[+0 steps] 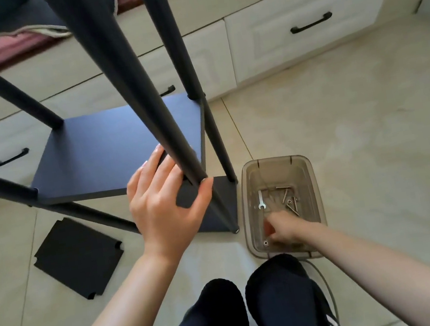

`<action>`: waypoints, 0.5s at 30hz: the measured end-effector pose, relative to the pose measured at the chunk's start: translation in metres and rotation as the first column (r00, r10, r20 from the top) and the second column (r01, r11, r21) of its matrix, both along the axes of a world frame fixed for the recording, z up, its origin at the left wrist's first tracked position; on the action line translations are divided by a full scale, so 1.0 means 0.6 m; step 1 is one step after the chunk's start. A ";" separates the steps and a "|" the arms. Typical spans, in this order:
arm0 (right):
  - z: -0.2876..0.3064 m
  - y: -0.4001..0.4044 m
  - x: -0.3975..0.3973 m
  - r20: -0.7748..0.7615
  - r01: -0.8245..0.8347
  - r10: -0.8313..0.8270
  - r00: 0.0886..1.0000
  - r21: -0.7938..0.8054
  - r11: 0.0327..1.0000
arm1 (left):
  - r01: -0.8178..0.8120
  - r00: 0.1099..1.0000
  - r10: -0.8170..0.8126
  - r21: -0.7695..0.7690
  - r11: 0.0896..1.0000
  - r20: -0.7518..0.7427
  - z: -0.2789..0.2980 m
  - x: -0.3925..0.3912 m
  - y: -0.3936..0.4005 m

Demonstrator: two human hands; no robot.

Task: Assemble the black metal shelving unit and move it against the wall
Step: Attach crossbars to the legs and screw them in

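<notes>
Head view | left hand (164,207) is spreading wide, fingers touching black metal shelving unit (110,151) standing center-left | right hand (283,229) is reaching into smoky translucent plastic bin (307,176) near right, grip unclear

I am reaching my left hand (165,199) forward, fingers spread and relaxed, thumb extended to the right, bare forearm angling up from the lower left. I am stretching my right hand (282,229) downward, fingers curled and blurred, so their grasp is unclear. My knees are bending below.
</notes>
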State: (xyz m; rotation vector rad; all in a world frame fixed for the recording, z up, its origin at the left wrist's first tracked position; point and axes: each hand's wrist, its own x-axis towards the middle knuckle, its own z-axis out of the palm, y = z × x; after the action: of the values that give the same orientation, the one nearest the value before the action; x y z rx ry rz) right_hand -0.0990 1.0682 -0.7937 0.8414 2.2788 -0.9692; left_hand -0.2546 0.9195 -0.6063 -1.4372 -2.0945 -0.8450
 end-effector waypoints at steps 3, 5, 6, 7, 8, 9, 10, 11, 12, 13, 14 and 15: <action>-0.017 -0.015 -0.006 0.012 -0.098 0.097 0.995 0.023 0.995 | 0.012 1.000 -0.012 0.019 1.000 0.004 -0.001 -0.001 0.002; -0.023 -0.019 -0.010 0.019 -0.120 0.119 0.993 0.045 0.992 | 0.017 1.000 -0.017 0.024 1.000 -0.005 -0.003 -0.003 0.003; -0.025 -0.020 -0.012 0.017 -0.124 0.123 0.992 0.056 0.991 | 0.017 1.000 -0.017 0.023 1.000 -0.007 -0.004 -0.003 0.003; -0.026 -0.019 -0.015 0.016 -0.132 0.131 0.991 0.071 0.989 | 0.017 1.000 -0.017 0.021 1.000 -0.003 -0.005 -0.004 0.003; -0.027 -0.018 -0.016 0.017 -0.145 0.144 0.989 0.091 0.985 | 0.016 1.000 -0.016 0.018 1.000 0.004 -0.006 -0.004 0.003; -0.028 -0.016 -0.017 0.019 -0.162 0.161 0.987 0.111 0.980 | 0.015 1.000 -0.016 0.015 1.000 0.011 -0.006 -0.004 0.003; -0.029 -0.015 -0.017 0.020 -0.182 0.181 0.983 0.129 0.975 | 0.014 1.000 -0.015 0.014 1.000 0.015 -0.007 -0.004 0.004; -0.030 -0.014 -0.017 0.021 -0.198 0.197 0.980 0.142 0.970 | 0.013 1.000 -0.014 0.014 1.000 0.017 -0.006 -0.004 0.004; -0.031 -0.012 -0.017 0.020 -0.209 0.208 0.978 0.151 0.966 | 0.013 1.000 -0.013 0.016 1.000 0.015 -0.006 -0.004 0.004; -0.031 -0.011 -0.018 0.019 -0.210 0.210 0.978 0.156 0.965 | 0.013 1.000 -0.013 0.020 1.000 0.007 -0.005 -0.003 0.004; -0.030 -0.009 -0.018 0.016 -0.201 0.201 0.979 0.161 0.966 | 0.014 1.000 -0.014 0.025 1.000 -0.004 -0.004 -0.003 0.004; -0.028 -0.008 -0.019 0.012 -0.184 0.184 0.983 0.169 0.968 | 0.015 1.000 -0.015 0.031 0.999 -0.013 -0.004 -0.003 0.004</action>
State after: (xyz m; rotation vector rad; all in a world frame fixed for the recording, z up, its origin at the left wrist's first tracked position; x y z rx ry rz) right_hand -0.1102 1.0637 -0.8105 0.6802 2.4180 -0.7030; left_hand -0.2563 0.9218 -0.6085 -1.4403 -2.0544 -0.8677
